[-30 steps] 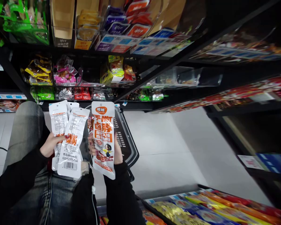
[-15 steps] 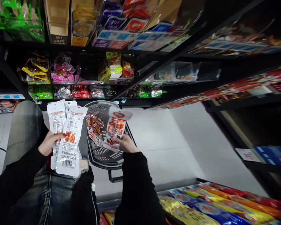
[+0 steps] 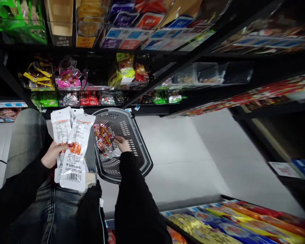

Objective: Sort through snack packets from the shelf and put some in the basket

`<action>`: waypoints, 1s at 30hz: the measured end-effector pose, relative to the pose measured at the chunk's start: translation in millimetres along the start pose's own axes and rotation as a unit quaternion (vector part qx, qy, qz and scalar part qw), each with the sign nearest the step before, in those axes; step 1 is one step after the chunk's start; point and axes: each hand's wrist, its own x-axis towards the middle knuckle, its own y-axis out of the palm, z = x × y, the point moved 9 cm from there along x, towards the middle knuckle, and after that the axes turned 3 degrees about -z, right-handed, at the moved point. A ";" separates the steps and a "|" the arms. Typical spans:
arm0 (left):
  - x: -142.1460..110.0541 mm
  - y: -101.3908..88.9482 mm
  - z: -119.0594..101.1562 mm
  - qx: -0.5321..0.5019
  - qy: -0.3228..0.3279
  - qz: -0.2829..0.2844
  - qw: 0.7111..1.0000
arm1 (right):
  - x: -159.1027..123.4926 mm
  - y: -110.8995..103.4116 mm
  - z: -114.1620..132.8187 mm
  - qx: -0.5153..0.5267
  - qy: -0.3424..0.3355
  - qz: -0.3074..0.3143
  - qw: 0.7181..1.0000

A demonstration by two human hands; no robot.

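Note:
My left hand (image 3: 52,154) is closed around several white snack pouches (image 3: 77,149), their printed backs and a barcode facing up, above my knee. My right hand (image 3: 122,144) is inside the grey shopping basket (image 3: 139,142), fingers pointing left and parted, with no pouch visible between them. Just left of and below it, a shiny pouch (image 3: 108,155) lies in the basket. Small red and orange snack packets (image 3: 101,132) are heaped along the basket's left side.
Shelves ahead carry yellow snack bags (image 3: 39,73), pink snack bags (image 3: 68,74) and a yellow-green box (image 3: 122,69). Pale floor tiles (image 3: 173,145) stretch right of the basket. At bottom right, a low shelf holds yellow bags (image 3: 200,228).
My right hand has moved left and let go of the white and orange pouch, now down among the packets in the basket. My left hand keeps its pouches in place.

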 end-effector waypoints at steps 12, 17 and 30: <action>-0.4 -0.9 -0.6 0.014 0.028 0.007 0.999 | -159.1 54.5 186.7 0.112 -0.109 0.150 0.976; -0.6 -3.7 -1.0 0.020 0.042 0.001 0.999 | -162.7 69.1 188.8 0.120 -0.073 0.103 0.985; 2.2 -12.5 2.6 -0.040 0.007 -0.039 0.998 | -175.3 60.7 189.6 0.450 -0.001 0.292 0.844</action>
